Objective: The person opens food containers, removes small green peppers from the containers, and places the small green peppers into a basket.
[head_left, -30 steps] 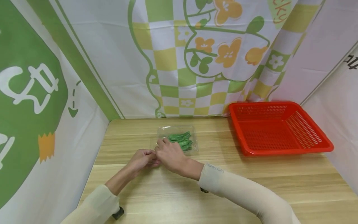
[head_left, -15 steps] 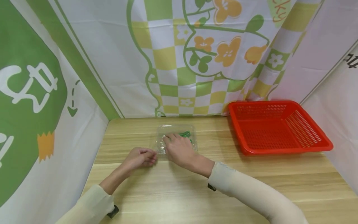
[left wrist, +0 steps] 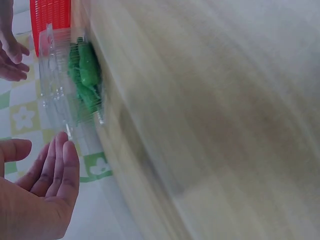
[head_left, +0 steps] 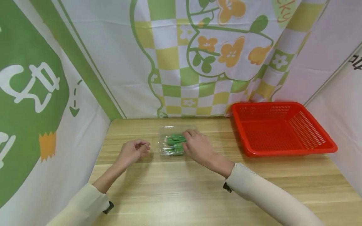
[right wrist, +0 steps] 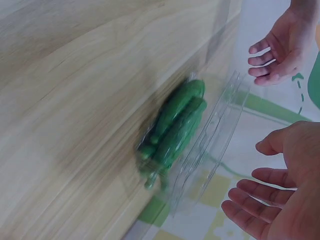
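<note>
A clear plastic box (head_left: 164, 147) stands on the table with several long green peppers (head_left: 174, 141) inside, seen through its walls. My right hand (head_left: 198, 146) is over the box's right side in the head view, hiding part of the peppers. From the right wrist, the fingers of this hand (right wrist: 285, 185) are spread and loosely bent, apart from the box rim (right wrist: 212, 135), with nothing in them. To the left of the box, my left hand (head_left: 134, 152) hovers with its fingers extended and slightly bent. The left wrist view shows its palm (left wrist: 40, 195) bare.
At the back right of the wooden table (head_left: 181, 194) sits a red perforated basket (head_left: 282, 153). A patterned cloth (head_left: 192, 91) hangs behind the table, and printed panels (head_left: 93, 103) close off the sides.
Both hands were together at the box's left edge. My right hand has moved right across the box, and my left hand has drawn back to the left. The box keeps its place.
</note>
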A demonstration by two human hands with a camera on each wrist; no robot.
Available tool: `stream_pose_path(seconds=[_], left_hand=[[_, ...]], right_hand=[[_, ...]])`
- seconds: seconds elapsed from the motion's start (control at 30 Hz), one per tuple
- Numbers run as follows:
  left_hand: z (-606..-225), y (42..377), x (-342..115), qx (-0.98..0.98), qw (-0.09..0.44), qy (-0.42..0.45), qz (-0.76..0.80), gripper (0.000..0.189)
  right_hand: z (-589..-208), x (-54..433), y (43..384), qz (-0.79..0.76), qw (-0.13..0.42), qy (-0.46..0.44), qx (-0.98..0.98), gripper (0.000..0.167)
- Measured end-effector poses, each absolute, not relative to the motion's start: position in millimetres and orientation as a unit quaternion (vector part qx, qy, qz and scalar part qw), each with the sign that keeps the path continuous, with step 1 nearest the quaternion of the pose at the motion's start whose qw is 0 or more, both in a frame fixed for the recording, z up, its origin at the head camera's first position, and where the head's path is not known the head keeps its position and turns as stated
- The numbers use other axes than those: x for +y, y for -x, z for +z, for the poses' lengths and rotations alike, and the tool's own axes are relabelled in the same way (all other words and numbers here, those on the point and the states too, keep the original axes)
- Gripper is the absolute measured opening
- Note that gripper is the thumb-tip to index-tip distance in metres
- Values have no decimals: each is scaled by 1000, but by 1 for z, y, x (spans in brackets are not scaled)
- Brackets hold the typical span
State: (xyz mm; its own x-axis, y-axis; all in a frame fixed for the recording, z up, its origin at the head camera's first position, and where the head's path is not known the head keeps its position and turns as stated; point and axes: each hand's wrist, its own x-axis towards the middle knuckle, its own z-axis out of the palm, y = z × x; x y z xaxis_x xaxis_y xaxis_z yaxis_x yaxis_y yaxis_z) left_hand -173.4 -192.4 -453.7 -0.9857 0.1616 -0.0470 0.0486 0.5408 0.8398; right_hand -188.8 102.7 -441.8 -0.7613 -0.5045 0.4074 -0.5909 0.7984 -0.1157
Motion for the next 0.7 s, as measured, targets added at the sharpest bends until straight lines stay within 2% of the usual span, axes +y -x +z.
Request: stream_pose_path(seconds=[0.17, 0.3, 0.43, 0.7], left_hand=[[-445, 177, -185, 905, -11, -103, 412, 24], [-437, 181, -176, 909, -51, -129, 394, 21], [-429, 183, -166, 907, -63, -153, 387, 18], [-421, 188, -145, 915, -83, -219, 330, 17]], right_hand=[[-439, 117, 189, 144, 163, -267, -939, 33], [-438, 128, 190, 155, 169, -244, -942, 34], [-439, 139, 190, 162, 170, -219, -947, 35], [-442, 155, 190, 187, 130, -180, -957, 40]])
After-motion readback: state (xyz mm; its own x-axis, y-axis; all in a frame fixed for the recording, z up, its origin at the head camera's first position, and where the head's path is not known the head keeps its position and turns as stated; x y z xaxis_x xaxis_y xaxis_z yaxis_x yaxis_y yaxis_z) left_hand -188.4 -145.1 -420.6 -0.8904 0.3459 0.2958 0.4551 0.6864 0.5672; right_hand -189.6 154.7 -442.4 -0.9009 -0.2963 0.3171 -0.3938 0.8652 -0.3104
